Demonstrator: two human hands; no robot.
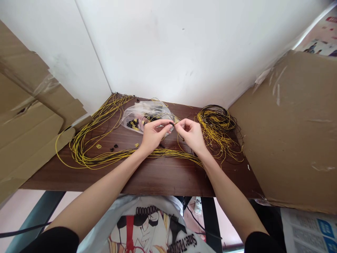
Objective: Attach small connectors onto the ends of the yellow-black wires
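Observation:
Between thumb and forefinger, my left hand pinches a small black connector. My right hand is pinched close beside it, on what looks like the end of a thin wire; the fingertips hide most of it. Both hands are held above the table, nearly touching. Behind them lies a clear plastic bag with black and yellow connector parts inside. Below the hands, a long bundle of yellow and black wires runs across the table.
A tangled coil of yellow and black wires lies on the right of the brown table. Loose black pieces and a yellow piece sit on the left. Cardboard stands at both sides, with a white wall behind.

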